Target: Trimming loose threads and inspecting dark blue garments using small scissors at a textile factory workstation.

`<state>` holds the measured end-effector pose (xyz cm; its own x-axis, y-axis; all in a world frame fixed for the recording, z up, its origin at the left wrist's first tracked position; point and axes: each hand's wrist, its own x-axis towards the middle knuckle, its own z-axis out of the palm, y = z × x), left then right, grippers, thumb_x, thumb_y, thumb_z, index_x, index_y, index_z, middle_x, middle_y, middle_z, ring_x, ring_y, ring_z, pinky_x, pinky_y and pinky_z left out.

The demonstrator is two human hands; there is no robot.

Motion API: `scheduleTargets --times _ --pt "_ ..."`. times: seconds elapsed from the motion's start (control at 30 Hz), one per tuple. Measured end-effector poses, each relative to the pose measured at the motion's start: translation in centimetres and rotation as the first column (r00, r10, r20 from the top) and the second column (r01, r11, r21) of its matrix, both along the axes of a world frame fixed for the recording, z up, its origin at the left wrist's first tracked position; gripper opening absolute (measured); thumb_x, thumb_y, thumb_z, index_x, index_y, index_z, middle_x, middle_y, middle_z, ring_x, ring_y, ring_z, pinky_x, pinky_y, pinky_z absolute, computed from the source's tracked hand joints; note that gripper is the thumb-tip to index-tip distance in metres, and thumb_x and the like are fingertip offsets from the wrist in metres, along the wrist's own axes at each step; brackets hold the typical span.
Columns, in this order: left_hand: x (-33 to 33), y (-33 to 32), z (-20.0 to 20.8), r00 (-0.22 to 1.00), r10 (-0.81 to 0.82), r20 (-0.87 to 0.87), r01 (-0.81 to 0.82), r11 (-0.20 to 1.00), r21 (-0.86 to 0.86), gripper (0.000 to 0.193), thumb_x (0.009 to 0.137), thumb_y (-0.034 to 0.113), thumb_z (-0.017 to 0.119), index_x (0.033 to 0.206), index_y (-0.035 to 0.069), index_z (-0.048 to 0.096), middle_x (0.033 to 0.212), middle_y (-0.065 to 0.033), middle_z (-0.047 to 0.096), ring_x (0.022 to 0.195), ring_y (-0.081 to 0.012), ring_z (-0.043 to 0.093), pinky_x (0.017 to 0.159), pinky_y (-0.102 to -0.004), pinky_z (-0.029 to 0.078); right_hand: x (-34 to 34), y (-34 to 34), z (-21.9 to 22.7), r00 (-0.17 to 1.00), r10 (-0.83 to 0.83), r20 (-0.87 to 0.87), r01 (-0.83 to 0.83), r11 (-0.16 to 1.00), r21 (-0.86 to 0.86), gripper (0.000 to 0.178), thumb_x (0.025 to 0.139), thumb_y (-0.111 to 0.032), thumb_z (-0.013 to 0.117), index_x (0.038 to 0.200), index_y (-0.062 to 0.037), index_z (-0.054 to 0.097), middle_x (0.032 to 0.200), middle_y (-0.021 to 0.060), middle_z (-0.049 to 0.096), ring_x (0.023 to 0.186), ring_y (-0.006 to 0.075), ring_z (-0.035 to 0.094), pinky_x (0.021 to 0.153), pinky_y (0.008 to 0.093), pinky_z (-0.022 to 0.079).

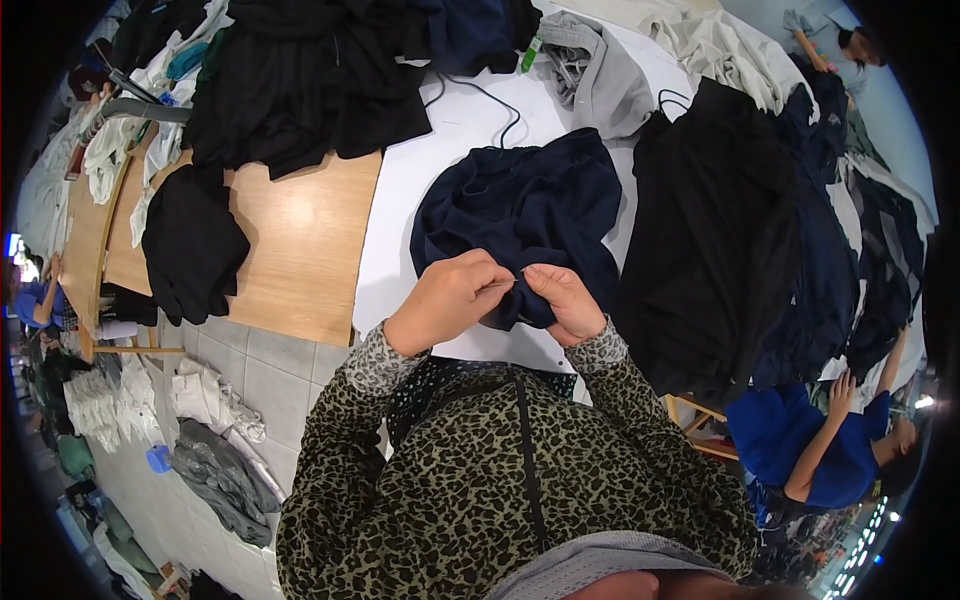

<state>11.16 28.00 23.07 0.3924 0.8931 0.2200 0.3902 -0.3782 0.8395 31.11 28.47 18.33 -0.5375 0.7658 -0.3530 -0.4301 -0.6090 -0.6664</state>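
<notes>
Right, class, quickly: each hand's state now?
Left hand: pinched closed; anything held is too small to tell.
Right hand: pinched closed over the navy garment; anything held unclear.

Two hands are showing, one left hand and one right hand, and two spotted sleeves are covering the arms. One navy garment is lying beneath the hands. One green tube, one grey garment and one white tabletop are showing. At least one wooden table is standing leftward, and one small black garment is lying there. One blue object is sitting low at the left. At least three other people are appearing. Several garments are forming the dark heap, too overlapped for counting exactly.
</notes>
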Motion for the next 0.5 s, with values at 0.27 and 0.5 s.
scheduleTargets --times 0.27,0.5 --pt "0.2 0.0 0.3 0.986 0.003 -0.168 0.02 0.99 0.137 0.01 0.072 0.007 0.065 0.081 0.003 0.062 0.076 -0.0069 0.058 0.061 -0.0234 0.059 0.055 -0.0291 0.047 -0.3 -0.1 1.0 0.997 0.009 0.073 -0.012 0.999 0.045 0.018 0.093 -0.016 0.054 0.095 -0.0006 0.063 0.086 -0.002 0.063 0.076 0.0029 0.055 0.069 0.0186 0.044" --pt "-0.1 0.6 -0.4 0.975 0.024 0.221 0.05 0.944 -0.326 0.008 0.077 0.005 0.066 0.08 -0.002 0.063 0.071 -0.0036 0.055 0.059 -0.007 0.05 0.053 -0.0212 0.04 0.0 0.1 0.1 0.999 0.051 0.007 -0.051 0.999 -0.002 0.019 0.093 -0.017 0.055 0.097 -0.0004 0.063 0.09 -0.0024 0.063 0.08 0.002 0.054 0.073 0.0179 0.043"
